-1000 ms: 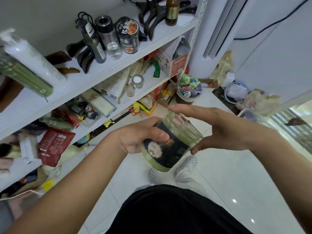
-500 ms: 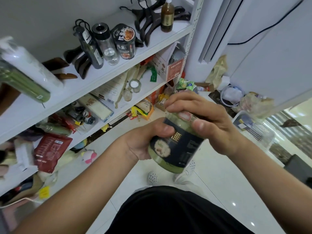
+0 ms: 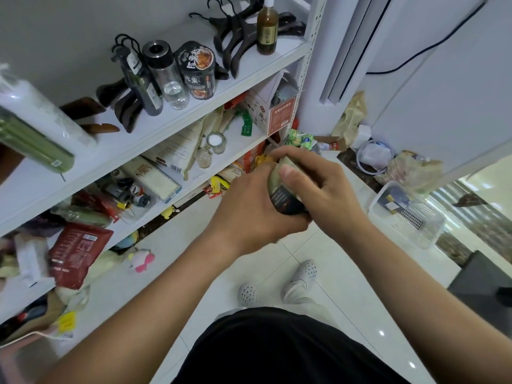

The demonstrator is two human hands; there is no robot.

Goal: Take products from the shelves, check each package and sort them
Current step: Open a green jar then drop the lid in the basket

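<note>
Jar (image 3: 285, 195) has swung further from the body and turned. Both hands grip it: left hand (image 3: 255, 212) wraps the dark label end, right hand (image 3: 324, 187) clamps the green upper end, thumb on top. Long axis tilts away, up-left. Jar sits left of the clear plastic basket (image 3: 432, 225); right hand nearer, likely does the drop.

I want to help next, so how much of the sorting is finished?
Maybe a little is done: the clear bin on the floor holds a dark blue item, perhaps sorted. Right now the left hand and right hand both grip a dark-labelled jar, checking it. Lots is left: the shelves are crowded, with a red pouch and a brown bottle among much else.
</note>
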